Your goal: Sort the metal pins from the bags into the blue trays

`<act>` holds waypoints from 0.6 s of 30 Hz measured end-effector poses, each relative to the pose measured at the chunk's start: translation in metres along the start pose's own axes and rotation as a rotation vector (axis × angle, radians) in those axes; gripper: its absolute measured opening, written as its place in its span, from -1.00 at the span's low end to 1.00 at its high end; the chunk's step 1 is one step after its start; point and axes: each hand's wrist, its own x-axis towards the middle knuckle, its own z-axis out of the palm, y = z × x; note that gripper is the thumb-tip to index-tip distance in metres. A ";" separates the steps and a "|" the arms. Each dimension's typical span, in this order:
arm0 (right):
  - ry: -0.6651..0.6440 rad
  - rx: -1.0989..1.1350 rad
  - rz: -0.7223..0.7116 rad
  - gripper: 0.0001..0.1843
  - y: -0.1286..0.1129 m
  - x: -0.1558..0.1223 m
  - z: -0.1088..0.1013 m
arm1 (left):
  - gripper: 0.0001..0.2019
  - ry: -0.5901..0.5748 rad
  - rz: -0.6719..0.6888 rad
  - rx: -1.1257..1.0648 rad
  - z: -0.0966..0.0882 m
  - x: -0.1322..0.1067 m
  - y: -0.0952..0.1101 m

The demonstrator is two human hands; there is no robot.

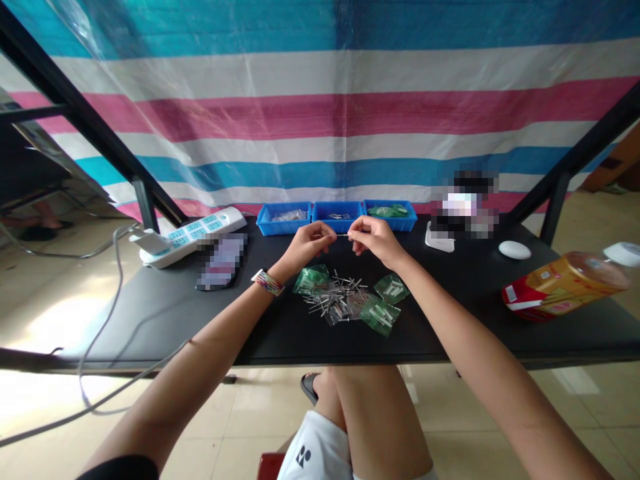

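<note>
My left hand and my right hand are raised just above the black table, fingertips pinched toward each other. Between them runs a thin metal pin, gripped at both ends. A striped band is on my left wrist. Right below the hands lies a pile of loose metal pins mixed with small green plastic bags and a clear one.
Three blue bins stand in a row at the table's back edge. A white power strip and a blurred flat object lie at the left. A white stand, a white puck and a lying bottle are at the right.
</note>
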 end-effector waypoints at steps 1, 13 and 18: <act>0.011 0.038 0.014 -0.66 0.000 0.000 0.001 | -0.63 0.003 0.008 -0.003 0.000 0.000 0.000; 0.077 0.098 -0.010 -0.66 0.003 -0.001 0.009 | -0.67 -0.011 -0.076 -0.025 0.000 0.001 0.000; 0.074 0.146 0.081 -0.68 0.006 -0.001 0.008 | -0.71 0.027 -0.031 -0.046 -0.001 0.000 0.001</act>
